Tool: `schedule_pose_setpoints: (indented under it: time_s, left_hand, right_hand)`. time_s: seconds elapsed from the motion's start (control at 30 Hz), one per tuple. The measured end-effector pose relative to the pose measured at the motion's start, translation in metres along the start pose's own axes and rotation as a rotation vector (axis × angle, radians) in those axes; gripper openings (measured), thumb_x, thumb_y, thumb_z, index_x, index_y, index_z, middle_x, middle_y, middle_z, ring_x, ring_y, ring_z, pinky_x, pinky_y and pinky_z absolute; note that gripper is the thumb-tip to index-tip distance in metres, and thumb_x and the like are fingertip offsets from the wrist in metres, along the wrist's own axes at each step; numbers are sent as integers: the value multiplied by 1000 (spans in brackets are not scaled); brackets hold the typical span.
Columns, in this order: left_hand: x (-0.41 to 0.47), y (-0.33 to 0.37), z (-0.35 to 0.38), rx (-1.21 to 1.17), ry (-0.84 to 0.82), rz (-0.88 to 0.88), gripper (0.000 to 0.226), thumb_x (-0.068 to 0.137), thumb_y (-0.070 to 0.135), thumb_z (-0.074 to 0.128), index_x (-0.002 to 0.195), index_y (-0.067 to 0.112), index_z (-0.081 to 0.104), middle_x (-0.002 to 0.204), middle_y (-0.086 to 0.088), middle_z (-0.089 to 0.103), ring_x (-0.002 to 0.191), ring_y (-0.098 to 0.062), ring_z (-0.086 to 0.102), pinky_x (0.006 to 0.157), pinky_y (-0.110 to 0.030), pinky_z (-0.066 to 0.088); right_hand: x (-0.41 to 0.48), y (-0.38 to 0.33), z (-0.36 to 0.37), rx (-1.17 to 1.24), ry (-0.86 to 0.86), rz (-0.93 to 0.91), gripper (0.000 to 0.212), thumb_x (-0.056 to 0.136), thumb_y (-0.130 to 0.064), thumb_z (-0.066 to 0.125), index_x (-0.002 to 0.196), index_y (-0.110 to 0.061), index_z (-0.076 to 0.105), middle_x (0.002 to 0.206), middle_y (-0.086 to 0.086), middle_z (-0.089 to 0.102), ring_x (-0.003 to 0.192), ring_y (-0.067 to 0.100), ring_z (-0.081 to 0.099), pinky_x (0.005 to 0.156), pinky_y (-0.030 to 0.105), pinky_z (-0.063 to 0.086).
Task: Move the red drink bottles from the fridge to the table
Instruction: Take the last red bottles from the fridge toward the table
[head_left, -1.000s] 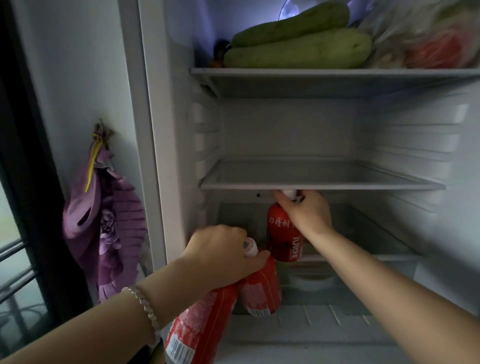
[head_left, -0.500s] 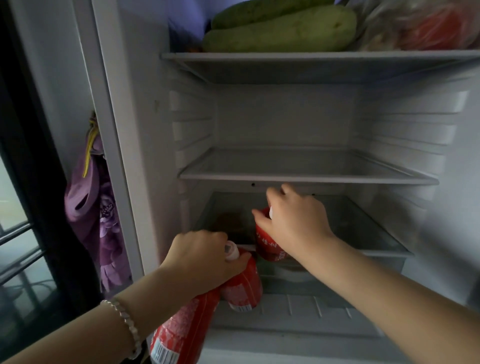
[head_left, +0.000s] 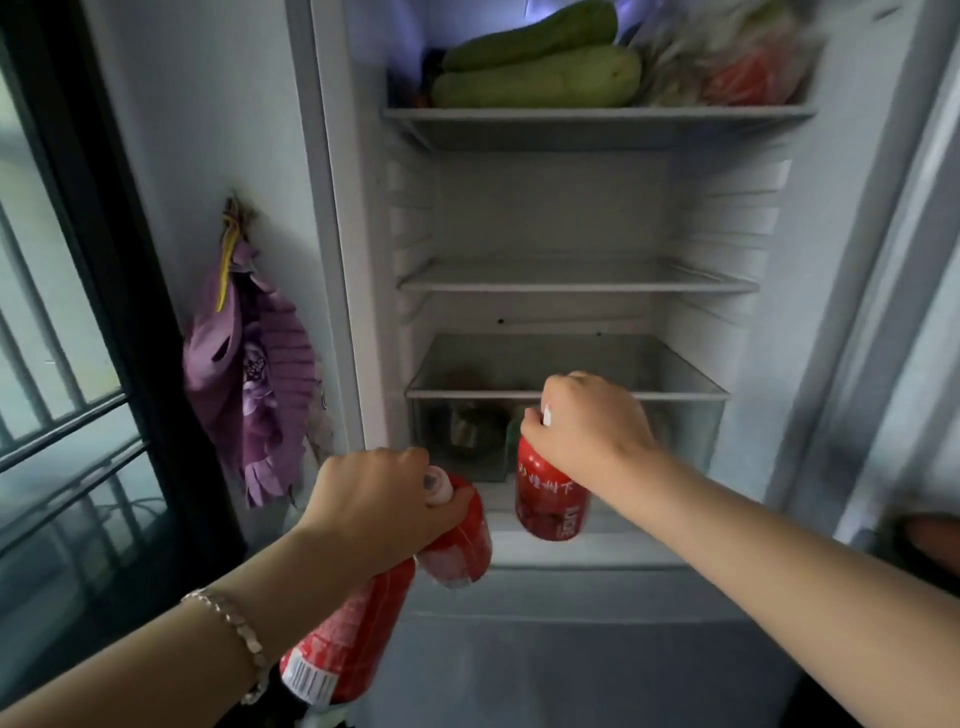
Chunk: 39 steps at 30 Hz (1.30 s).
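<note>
The fridge (head_left: 587, 283) stands open in front of me. My left hand (head_left: 379, 501) grips two red drink bottles by their necks: one (head_left: 460, 540) hangs upright with its white cap showing, the other (head_left: 345, 644) slants down to the lower left. My right hand (head_left: 587, 431) holds a third red bottle (head_left: 550, 499) by its top, in front of the fridge's lower opening. The table is out of view.
Green gourds (head_left: 540, 75) and a plastic bag of produce (head_left: 727, 67) lie on the top shelf. The clear drawer (head_left: 467, 431) at the bottom holds dim items. A purple cloth (head_left: 249, 374) hangs on the wall left of the fridge, beside a dark window frame (head_left: 104, 291).
My right hand has drawn its bottle down and out from under the lower shelf toward me. My view has pulled back from the fridge, and my left hand still holds its two bottles.
</note>
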<state>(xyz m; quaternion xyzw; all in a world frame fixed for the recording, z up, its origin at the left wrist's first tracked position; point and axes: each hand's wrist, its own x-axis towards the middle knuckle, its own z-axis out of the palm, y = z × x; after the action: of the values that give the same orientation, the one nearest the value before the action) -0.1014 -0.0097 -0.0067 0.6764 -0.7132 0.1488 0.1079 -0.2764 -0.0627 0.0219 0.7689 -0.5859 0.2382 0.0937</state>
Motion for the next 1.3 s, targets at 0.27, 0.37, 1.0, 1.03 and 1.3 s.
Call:
schedule_pose_setpoints:
  time_s: [0.27,0.37,1.0,1.03,1.3]
  left_hand:
    - [-105,38,-26,-59,-81,312,43,84,67,35,87,27,51,88,6,63,80,-15,59,67,-26,41]
    - [-135,77,-34,-88,-86,445,44,84,65,36,86,24,55,94,3,68,87,-17,63,70,-27,41]
    - [-270,361,-86,-354,21,668,47,82,67,42,80,21,53,75,5,52,90,-19,62,65,-25,33]
    - [-274,369,-88,-351,19,658,47,83,67,42,82,21,54,73,6,49,89,-19,62,64,-25,33]
    - [-293,384,-103,-287,10,562,46,83,69,40,85,25,53,71,8,46,80,-15,58,64,-25,32]
  right_hand:
    - [-165,3,-51,-68,-148,334,41,88,-53,48,78,-14,54,77,4,55,69,21,48,55,25,31]
    - [-222,19,-84,-172,-124,419,42,90,-52,44,85,-14,61,84,5,61,79,26,58,57,25,33]
    - [-481,259,-285,-116,-74,792,26,75,-21,67,92,-21,48,91,4,51,78,21,54,49,23,34]
    - [-482,271,-288,-106,-100,783,25,75,-22,67,93,-21,50,89,2,51,78,21,55,50,23,36]
    - [-472,330,-279,43,-5,798,18,77,-15,64,64,-24,54,88,3,63,80,22,59,64,28,45]
